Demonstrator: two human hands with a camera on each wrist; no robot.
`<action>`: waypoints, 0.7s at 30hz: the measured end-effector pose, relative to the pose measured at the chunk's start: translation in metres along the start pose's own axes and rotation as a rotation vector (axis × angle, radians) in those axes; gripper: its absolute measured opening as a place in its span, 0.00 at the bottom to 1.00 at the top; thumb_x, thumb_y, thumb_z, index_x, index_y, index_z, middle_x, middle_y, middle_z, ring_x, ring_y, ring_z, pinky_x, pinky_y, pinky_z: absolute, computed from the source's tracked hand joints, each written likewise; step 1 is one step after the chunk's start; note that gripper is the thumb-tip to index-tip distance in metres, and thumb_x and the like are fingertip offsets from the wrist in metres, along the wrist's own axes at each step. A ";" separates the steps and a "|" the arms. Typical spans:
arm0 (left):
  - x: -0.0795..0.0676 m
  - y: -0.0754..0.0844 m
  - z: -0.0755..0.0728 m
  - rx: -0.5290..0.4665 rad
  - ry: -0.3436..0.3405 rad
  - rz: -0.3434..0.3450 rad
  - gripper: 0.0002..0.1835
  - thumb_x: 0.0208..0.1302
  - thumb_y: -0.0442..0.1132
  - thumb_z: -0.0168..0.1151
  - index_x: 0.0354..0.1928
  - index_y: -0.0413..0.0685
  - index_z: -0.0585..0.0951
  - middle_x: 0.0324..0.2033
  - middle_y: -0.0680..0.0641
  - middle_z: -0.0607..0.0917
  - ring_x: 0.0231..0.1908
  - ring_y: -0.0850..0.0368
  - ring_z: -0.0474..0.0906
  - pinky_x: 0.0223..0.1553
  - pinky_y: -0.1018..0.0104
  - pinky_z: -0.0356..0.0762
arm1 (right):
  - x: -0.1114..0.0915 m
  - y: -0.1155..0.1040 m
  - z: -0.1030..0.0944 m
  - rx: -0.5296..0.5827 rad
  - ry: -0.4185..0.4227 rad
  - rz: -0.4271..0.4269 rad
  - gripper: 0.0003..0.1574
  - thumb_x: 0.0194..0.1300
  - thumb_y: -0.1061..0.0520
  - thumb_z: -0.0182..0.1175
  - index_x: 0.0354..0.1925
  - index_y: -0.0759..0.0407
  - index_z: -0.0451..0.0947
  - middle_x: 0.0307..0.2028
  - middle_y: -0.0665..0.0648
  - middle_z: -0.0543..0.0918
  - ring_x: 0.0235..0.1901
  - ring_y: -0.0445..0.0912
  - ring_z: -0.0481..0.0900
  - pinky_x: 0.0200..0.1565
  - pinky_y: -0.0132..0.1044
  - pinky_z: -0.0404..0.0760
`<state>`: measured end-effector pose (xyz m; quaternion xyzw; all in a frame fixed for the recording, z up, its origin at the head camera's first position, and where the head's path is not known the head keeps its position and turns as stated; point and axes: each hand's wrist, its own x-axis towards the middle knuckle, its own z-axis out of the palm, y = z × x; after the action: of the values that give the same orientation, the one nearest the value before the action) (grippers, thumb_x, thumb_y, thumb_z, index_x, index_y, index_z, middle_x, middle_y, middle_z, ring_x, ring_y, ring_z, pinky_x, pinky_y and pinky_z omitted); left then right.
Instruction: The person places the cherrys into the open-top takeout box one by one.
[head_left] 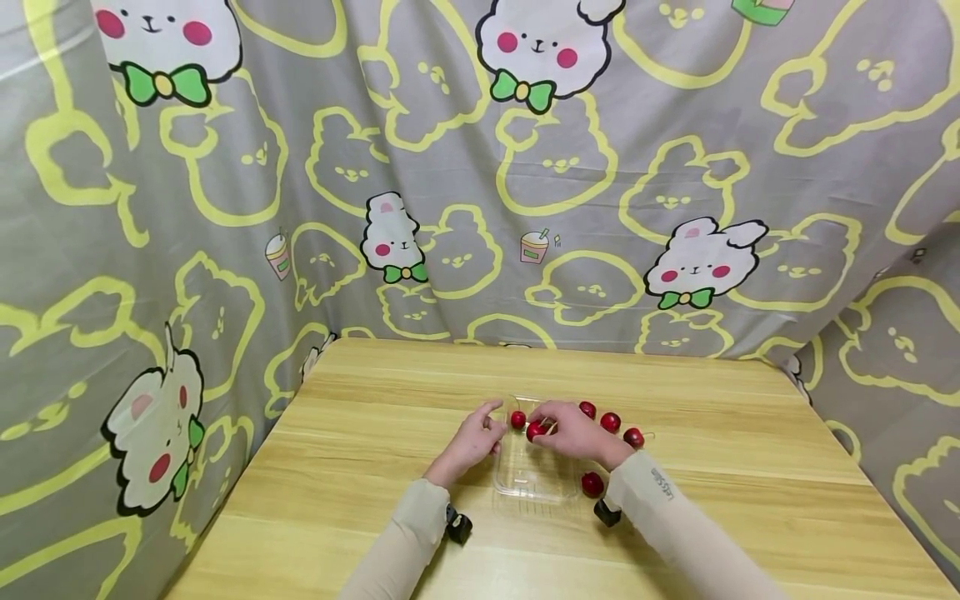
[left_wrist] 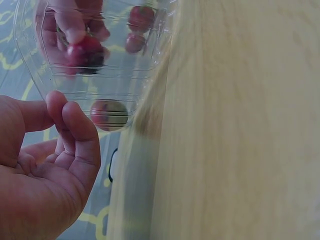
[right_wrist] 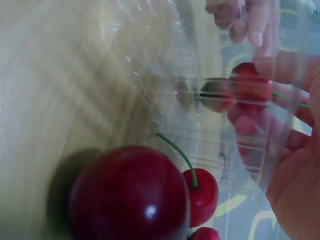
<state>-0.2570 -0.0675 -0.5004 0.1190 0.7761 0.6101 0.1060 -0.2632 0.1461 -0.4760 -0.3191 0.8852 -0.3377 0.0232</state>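
Note:
A clear plastic container (head_left: 536, 492) sits on the table, with one red cherry (head_left: 518, 419) lying inside near its far left corner. My right hand (head_left: 577, 432) reaches over the container from the right and pinches another cherry (right_wrist: 250, 82) between thumb and fingers; its green stem points back toward the palm. Beside the container's left rim is my left hand (head_left: 472, 437), fingers loosely bent and nothing seen in them. In the left wrist view its fingertips (left_wrist: 75, 117) are close to the clear wall; whether they touch it is hard to tell.
Right of the container lie several more cherries: one near my right wrist (head_left: 592, 484), others farther back (head_left: 611, 422), one with a stem (head_left: 633, 437). The wooden table (head_left: 375, 417) ends at a patterned grey curtain (head_left: 465, 167) behind and at both sides.

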 end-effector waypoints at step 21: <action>0.001 -0.003 0.002 -0.017 0.009 0.016 0.29 0.68 0.29 0.53 0.69 0.35 0.59 0.26 0.44 0.74 0.18 0.60 0.72 0.22 0.68 0.74 | 0.011 -0.002 0.014 -0.077 -0.016 0.060 0.16 0.56 0.60 0.67 0.43 0.62 0.79 0.37 0.52 0.81 0.34 0.42 0.78 0.36 0.35 0.79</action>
<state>-0.2575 -0.0664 -0.5035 0.1214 0.7703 0.6182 0.0988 -0.2674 0.1307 -0.4833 -0.2959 0.9064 -0.3001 0.0282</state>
